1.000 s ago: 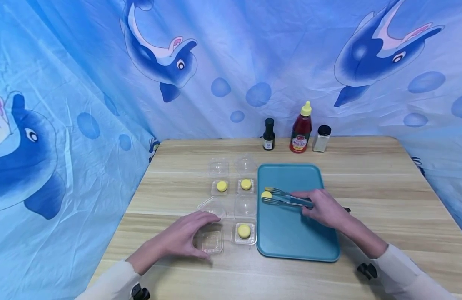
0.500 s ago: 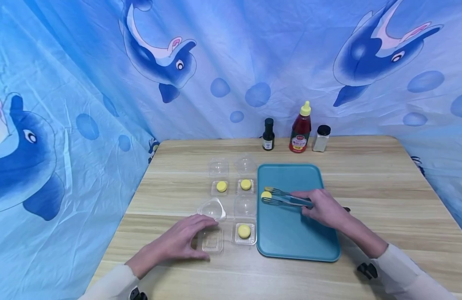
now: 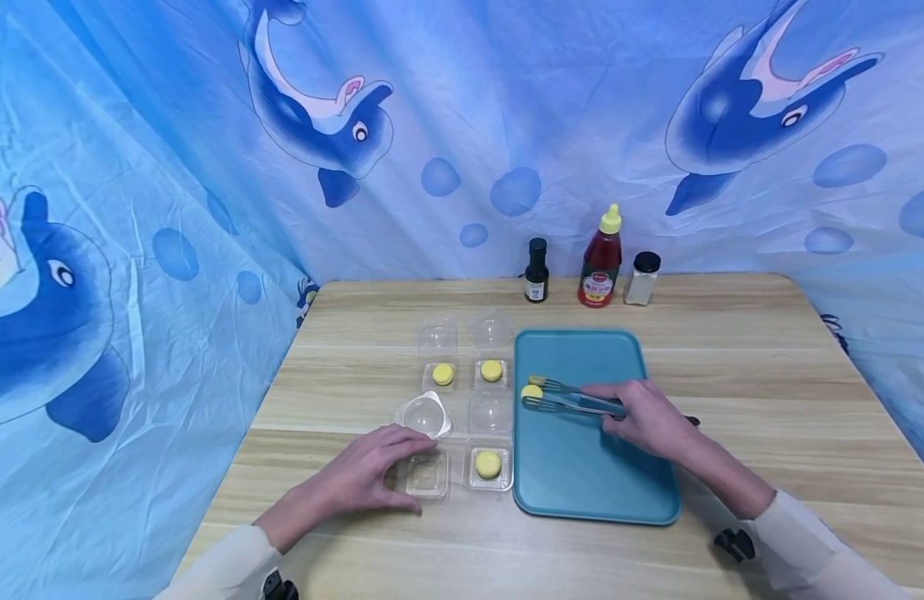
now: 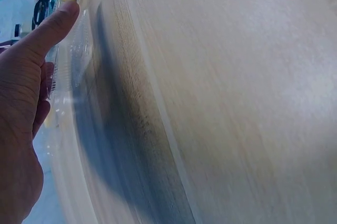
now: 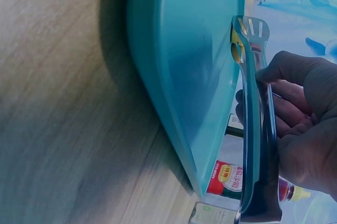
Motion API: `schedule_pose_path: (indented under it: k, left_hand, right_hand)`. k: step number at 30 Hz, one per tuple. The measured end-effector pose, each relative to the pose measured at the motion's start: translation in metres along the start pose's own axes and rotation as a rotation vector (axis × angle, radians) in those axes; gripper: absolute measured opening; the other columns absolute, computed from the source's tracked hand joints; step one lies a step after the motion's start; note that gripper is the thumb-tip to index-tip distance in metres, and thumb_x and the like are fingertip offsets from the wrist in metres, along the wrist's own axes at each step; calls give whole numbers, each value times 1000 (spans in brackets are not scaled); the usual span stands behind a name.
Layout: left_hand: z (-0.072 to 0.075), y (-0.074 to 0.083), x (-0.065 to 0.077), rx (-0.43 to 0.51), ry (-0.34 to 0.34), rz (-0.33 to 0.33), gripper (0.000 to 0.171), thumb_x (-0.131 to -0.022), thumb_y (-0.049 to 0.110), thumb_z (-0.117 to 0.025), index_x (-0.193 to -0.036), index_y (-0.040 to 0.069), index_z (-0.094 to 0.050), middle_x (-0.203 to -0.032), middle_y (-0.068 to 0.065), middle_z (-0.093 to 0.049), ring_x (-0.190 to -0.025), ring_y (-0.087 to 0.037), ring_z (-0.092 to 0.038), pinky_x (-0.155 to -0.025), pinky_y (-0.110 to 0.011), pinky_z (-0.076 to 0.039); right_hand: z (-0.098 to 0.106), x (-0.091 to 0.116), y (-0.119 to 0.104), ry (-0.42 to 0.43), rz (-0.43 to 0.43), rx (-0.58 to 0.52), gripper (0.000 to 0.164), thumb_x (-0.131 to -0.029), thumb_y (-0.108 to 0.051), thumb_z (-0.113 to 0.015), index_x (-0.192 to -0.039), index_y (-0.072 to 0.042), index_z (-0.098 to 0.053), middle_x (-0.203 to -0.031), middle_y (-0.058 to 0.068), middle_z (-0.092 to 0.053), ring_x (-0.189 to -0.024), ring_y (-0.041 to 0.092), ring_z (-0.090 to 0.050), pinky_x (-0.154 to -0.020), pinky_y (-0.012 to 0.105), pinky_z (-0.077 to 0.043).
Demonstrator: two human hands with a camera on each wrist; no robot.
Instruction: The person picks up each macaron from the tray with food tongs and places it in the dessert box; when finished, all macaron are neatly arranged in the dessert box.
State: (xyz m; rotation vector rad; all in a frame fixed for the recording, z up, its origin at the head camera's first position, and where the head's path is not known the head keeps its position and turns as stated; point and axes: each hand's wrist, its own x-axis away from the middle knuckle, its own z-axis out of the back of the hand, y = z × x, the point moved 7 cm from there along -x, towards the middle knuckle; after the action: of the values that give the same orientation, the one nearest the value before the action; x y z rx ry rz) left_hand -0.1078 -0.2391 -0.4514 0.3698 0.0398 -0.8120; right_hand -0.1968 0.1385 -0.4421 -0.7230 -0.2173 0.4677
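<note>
Near, at the left, left hand (image 3: pixel 362 471) with thumb and fingers spread, beside an open clear box (image 3: pixel 428 477); contact hard to tell. Next, over a teal tray (image 3: pixel 596 479) on the desk (image 3: pixel 776 358), right hand (image 3: pixel 645 419) pinching tongs (image 3: pixel 592 407). Long axis mostly crosswise, tips parted and pointing left, slightly away. Between tips, a round yellow piece (image 3: pixel 531 391) near the tray's left edge. Farthest, upright, dark bottle (image 3: pixel 536 273), red bottle (image 3: pixel 600 267), black-lidded jar (image 3: pixel 641 282).
</note>
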Motion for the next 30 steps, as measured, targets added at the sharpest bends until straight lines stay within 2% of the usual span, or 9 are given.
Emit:
schedule_pose_path:
  k: [7, 17, 30]
  left_hand:
    - [-1, -2, -1, 27, -9, 27, 90, -73, 61, -91, -146, 17, -64, -140, 5, -66, -127, -18, -62, -106, -45, -56]
    - [-1, -2, -2, 43, -7, 26, 90, -72, 60, -93, -146, 17, -64, -138, 6, -66, -126, -17, -63, -106, -43, -56]
    - [-2, -2, -2, 50, 1, 17, 90, -72, 59, -93, -145, 16, -64, -138, 6, -66, -126, -17, -63, -106, -42, -56]
  right_hand:
    - [2, 0, -1, 1, -11, -6, 50, -90, 9, -74, -139, -2, -69, -137, 31, -65, -46, 11, -52, -41, 20, -44]
    - [8, 0, -6, 6, -24, -10, 53, -90, 9, -75, -141, -6, -69, -134, 28, -68, -43, 13, -49, -40, 19, -42]
    - [6, -7, -39, 0, 74, -2, 54, -90, 6, -78, -141, -9, -70, -137, 23, -68, -41, 8, -45, -40, 19, -41]
